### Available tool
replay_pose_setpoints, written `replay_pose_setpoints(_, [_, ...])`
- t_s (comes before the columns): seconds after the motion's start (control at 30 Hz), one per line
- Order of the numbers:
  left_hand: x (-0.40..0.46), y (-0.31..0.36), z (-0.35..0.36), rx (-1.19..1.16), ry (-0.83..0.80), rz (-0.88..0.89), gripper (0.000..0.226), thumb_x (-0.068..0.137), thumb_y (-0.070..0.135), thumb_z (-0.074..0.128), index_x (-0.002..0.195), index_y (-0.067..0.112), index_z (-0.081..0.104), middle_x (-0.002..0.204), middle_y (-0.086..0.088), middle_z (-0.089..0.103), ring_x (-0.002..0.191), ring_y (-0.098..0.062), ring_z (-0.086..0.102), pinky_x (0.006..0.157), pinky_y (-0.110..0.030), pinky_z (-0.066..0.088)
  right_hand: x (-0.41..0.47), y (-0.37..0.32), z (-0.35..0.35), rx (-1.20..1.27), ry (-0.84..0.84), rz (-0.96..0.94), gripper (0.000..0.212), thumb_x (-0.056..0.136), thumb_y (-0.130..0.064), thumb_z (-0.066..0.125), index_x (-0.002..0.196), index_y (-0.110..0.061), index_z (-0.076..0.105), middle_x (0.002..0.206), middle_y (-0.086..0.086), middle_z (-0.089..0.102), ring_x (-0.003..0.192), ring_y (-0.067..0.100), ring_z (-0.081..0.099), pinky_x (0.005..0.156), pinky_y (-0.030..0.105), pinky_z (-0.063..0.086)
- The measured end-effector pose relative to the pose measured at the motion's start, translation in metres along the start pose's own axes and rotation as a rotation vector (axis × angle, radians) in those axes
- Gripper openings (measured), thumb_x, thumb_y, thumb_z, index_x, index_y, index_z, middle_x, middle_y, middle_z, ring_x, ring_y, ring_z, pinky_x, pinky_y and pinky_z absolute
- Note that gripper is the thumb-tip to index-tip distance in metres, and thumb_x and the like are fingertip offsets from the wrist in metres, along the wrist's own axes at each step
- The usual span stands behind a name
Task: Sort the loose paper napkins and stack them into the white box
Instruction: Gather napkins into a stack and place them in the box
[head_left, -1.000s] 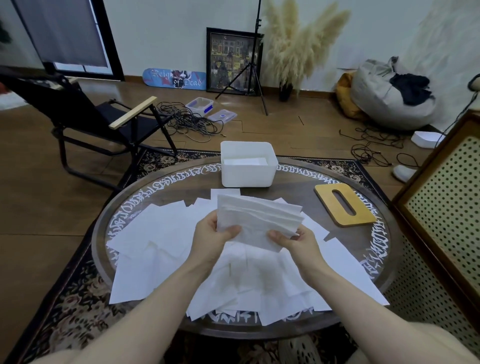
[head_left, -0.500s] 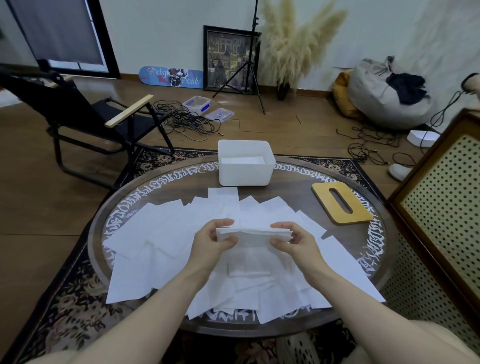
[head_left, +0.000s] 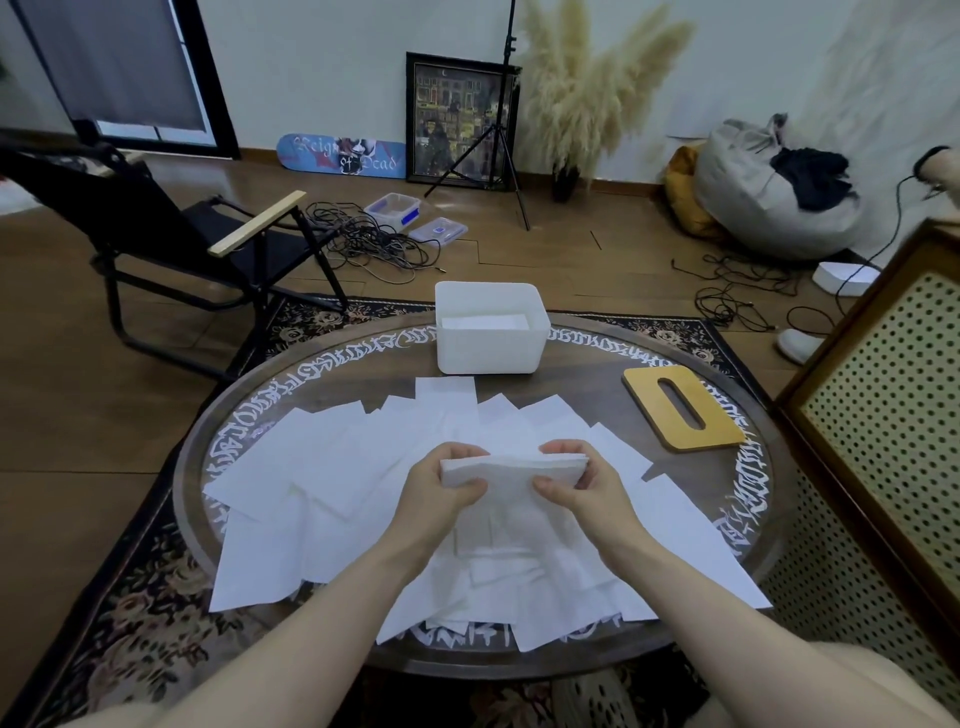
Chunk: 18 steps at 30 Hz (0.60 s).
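Left hand (head_left: 439, 496) grips the left end of a folded napkin stack (head_left: 511, 467), thumb on the near face, fingers curled over the top edge; right hand (head_left: 582, 486) grips the right end the same way, thumb in front, fingers wrapped behind; stack held level between both hands, just above the loose napkins (head_left: 332, 478) that lie spread and overlapping across the near half of the round tabletop (head_left: 587, 400); some sheets hang over the near rim; white box (head_left: 491, 335) stands at the far edge of the tabletop, well apart from the hands, open on top, with a layer of white napkins lying flat inside; wooden lid (head_left: 683, 408) with an oval slot lies flat on the tabletop to the right of the box, clear of the paper; white script pattern runs round the tabletop rim; black folding chair (head_left: 171, 228) stands on the floor at left; patterned rug (head_left: 130, 613) under the table; cables and plastic containers on the floor behind.
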<state>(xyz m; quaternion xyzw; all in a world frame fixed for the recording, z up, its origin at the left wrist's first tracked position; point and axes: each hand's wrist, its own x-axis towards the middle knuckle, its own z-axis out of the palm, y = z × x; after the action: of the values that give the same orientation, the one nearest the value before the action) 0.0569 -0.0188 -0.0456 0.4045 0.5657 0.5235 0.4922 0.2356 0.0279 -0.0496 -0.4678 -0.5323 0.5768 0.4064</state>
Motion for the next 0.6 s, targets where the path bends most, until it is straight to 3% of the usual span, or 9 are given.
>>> replay_pose_setpoints(0.23, [0.0022,0.0054,0.0014,-0.046,0.040,0.020,0.024,0.084,-0.009,0.059,0.082,0.014,0.062,0.077,0.005,0.063,0.070,-0.009,0.056,0.059,-0.012,0.045,-0.0004,-0.0028,-0.0010,0.006,0.005,-0.023,0.024,0.084,0.006,0.065,0.098,-0.012,0.059,0.094,0.000,0.063,0.081,0.010,0.061,0.064,0.020,0.050])
replay_pose_setpoints(0.33, [0.0006,0.0036,-0.0006,-0.056,0.025,0.004,0.018,0.083,-0.005,0.063,0.088,0.012,0.064,0.081,0.003,0.064,0.068,-0.006,0.058,0.057,-0.013,0.046,-0.0003,-0.0021,-0.0029,-0.005,0.026,-0.009,0.026,0.082,0.005,0.068,0.098,-0.014,0.061,0.094,0.000,0.063,0.083,0.013,0.059,0.063,0.020,0.051])
replay_pose_setpoints(0.5, [0.0029,0.0046,0.0036,-0.074,0.139,0.022,0.013,0.088,0.025,0.066,0.095,0.015,0.070,0.100,0.010,0.068,0.094,-0.001,0.058,0.075,-0.016,0.041,-0.0012,-0.0023,-0.0003,-0.011,0.038,0.008,0.024,0.083,0.003,0.067,0.097,-0.016,0.064,0.093,0.001,0.070,0.087,0.014,0.064,0.069,0.025,0.055])
replay_pose_setpoints(0.6, [0.0043,0.0068,0.0073,-0.078,0.177,0.001,0.016,0.091,0.026,0.061,0.092,0.013,0.071,0.099,0.013,0.068,0.097,0.002,0.055,0.077,-0.016,0.038,-0.0018,-0.0033,0.0024,-0.012,0.046,0.010,0.023,0.083,0.003,0.067,0.095,-0.017,0.065,0.090,-0.001,0.071,0.085,0.013,0.066,0.072,0.027,0.056])
